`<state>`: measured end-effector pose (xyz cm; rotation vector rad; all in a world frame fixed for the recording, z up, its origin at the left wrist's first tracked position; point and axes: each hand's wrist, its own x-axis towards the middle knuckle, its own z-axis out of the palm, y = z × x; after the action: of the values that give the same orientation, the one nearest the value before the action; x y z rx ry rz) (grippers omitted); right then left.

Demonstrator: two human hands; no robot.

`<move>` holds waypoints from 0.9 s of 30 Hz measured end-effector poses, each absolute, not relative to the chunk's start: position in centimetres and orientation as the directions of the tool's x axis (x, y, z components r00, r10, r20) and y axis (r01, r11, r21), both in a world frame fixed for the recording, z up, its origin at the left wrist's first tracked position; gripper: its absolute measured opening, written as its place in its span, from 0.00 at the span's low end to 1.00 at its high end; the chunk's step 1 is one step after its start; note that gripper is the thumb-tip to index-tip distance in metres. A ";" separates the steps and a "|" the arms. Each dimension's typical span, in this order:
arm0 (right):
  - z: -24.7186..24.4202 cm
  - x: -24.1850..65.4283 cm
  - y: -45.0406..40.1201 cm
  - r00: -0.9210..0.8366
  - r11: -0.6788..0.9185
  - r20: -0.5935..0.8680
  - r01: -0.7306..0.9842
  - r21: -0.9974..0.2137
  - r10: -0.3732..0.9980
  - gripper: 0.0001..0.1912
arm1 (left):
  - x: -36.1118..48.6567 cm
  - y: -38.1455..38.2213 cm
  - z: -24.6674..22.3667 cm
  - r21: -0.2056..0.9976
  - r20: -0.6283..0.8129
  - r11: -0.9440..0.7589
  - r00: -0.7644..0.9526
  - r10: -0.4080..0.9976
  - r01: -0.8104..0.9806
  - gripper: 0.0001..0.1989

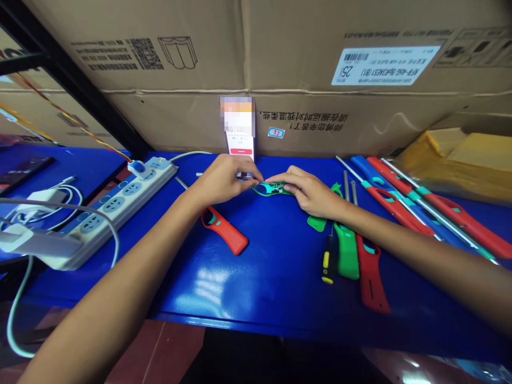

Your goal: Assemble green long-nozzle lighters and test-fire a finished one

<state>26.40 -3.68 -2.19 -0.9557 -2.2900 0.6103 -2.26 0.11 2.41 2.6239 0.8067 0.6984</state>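
Note:
A green gas lighter point(276, 188) lies opened up between my two hands, its inner parts showing. My right hand point(314, 193) is closed round its right end. With fingertips pinched together, my left hand point(226, 178) meets the lighter's left end; what lies in that pinch is hidden. Below my left hand rests a red lighter point(228, 232). Near my right wrist are a loose green casing piece point(317, 223), a black and yellow screwdriver point(328, 261), another green lighter point(348, 253) and a dark red lighter point(372, 277).
Several long red and blue lighters point(460, 218) lie at the right. A white power strip point(120, 205) with plugs and cables stands at the left. Behind, a phone point(241, 141) leans against a large cardboard box point(180, 117). The blue table point(224, 288) has its edge in front.

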 end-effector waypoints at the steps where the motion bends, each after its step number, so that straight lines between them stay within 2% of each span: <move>1: -2.2 26.4 -3.7 -0.575 0.638 0.332 0.481 -0.602 0.747 0.26 | -2.3 0.1 2.4 0.417 0.362 -0.799 0.726 0.584 0.434 0.10; 5: -2.3 26.4 -3.6 -0.572 0.636 0.335 0.476 -0.608 0.749 0.27 | -2.4 0.3 2.3 0.387 0.380 -0.817 0.734 0.563 0.427 0.10; 15: -2.5 26.5 -3.3 -0.580 0.648 0.343 0.470 -0.599 0.739 0.32 | -2.0 0.1 1.5 0.203 0.385 -0.858 0.768 0.513 0.471 0.11; 22: -2.4 26.5 -3.4 -0.566 0.646 0.358 0.466 -0.604 0.743 0.30 | -2.0 0.4 1.3 0.320 0.408 -0.815 0.706 0.579 0.483 0.07; 27: -2.5 26.6 -3.3 -0.566 0.642 0.354 0.464 -0.610 0.745 0.30 | -2.4 0.5 2.0 0.378 0.344 -0.809 0.743 0.574 0.450 0.08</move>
<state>26.57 -3.31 -2.52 -0.9377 -2.2635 0.6141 -2.45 0.48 2.00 2.6739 0.8028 0.6581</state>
